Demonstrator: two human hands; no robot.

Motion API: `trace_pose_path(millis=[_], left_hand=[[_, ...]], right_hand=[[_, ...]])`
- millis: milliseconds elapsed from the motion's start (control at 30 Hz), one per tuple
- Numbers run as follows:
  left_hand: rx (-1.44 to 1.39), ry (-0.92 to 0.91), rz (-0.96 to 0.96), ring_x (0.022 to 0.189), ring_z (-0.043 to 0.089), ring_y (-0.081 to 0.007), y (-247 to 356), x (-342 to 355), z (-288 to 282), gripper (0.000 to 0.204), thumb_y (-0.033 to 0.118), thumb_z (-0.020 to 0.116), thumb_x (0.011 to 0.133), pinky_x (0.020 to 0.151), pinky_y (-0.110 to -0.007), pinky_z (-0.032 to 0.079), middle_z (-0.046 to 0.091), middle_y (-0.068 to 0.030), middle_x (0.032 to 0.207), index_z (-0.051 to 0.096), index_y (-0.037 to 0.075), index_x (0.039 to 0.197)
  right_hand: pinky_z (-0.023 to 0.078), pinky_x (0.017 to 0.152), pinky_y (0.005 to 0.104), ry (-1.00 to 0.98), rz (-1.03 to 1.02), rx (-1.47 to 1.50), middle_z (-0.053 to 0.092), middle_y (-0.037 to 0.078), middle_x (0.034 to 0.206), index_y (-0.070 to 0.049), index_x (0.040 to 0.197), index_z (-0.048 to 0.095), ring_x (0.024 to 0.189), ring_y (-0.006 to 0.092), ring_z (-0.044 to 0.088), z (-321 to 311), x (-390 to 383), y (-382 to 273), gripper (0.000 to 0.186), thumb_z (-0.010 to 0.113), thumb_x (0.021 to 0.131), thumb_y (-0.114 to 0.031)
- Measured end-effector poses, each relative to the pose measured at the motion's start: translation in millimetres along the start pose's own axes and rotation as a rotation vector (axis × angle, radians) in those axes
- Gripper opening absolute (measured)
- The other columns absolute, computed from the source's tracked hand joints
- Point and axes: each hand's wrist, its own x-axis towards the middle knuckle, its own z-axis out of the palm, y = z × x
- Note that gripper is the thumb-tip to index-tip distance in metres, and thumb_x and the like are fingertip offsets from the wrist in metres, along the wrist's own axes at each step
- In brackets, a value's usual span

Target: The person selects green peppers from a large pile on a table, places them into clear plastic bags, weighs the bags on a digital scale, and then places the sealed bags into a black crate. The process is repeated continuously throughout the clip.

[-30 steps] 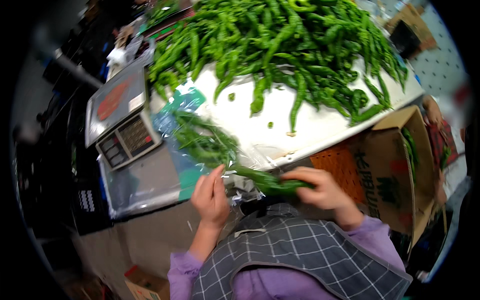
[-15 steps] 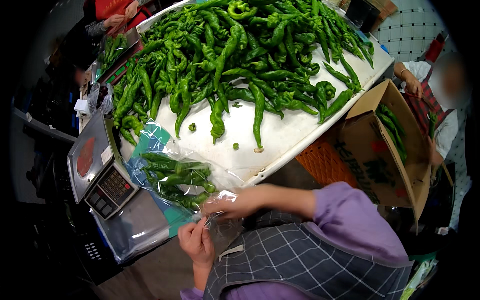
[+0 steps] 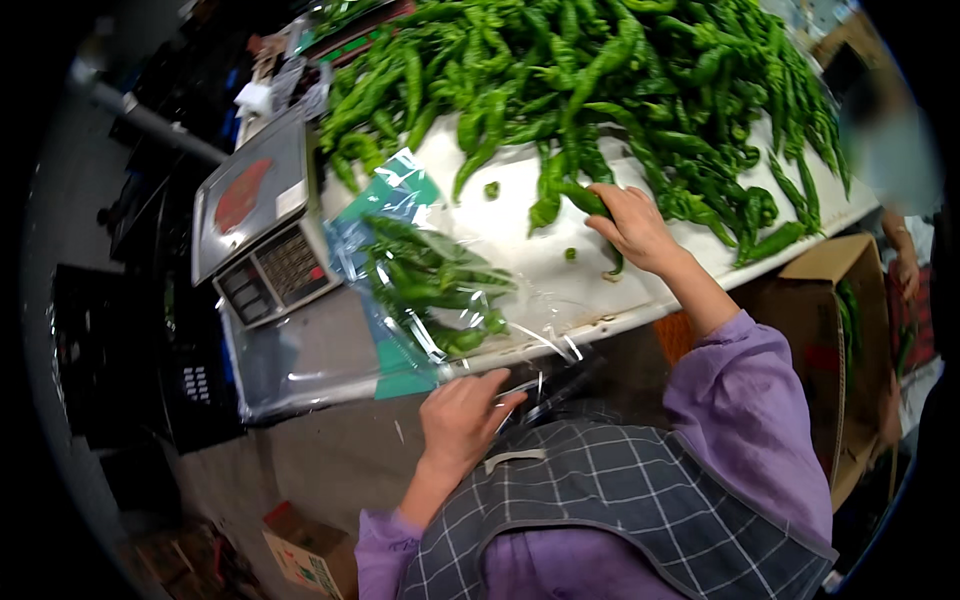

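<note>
My left hand (image 3: 462, 420) is at the table's near edge, fingers closed on the open end of a clear plastic bag (image 3: 475, 265) holding several long green peppers (image 3: 410, 285); the bag lies on blue-green plastic sheets. My right hand (image 3: 628, 228) reaches onto the white table (image 3: 480, 195), fingers round a green pepper (image 3: 580, 197) at the front of a big loose heap of similar peppers (image 3: 640, 90). A scale (image 3: 245, 205) with a keypad stands at the left, beside the bag.
A cardboard box (image 3: 800, 380) with peppers stands right of the table, an orange crate (image 3: 672, 335) behind it. Another person's hand (image 3: 905, 270) shows beyond the box. Black crates (image 3: 190, 385) are at the left; another box (image 3: 305, 550) sits on the floor below.
My right hand has left the bag's mouth and moved up to the loose peppers, taking hold of one. My left hand stays by the bag's open end. The view has also shifted.
</note>
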Motion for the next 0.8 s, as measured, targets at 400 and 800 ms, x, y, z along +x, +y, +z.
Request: trace_pose_path(millis=[400,800], left_hand=[[-0.626,0.282,-0.350,0.052,0.050,-0.0156,-9,8,-1,0.011,0.011,0.063,0.081,0.049,-0.026,0.040,0.058,-0.0102,0.067,0.061,0.001,0.084],[-0.199,0.294,0.083,0.050,0.050,-0.0202,-4,-4,-11,0.007,0.006,0.064,0.078,0.047,-0.029,0.038,0.054,-0.0091,0.061,0.063,0.001,0.083]], right_hand=[[0.044,0.056,0.0232,-0.890,0.103,0.834,0.060,0.004,0.076,-0.003,0.119,0.052,0.062,0.0104,0.053,-105,-79,-97,0.042,0.055,0.085,-0.026],[0.035,0.095,0.0315,-0.676,0.372,1.495,0.043,0.021,0.128,0.001,0.135,0.025,0.116,0.0242,0.043,61,-14,-194,0.063,0.052,0.084,-0.022]])
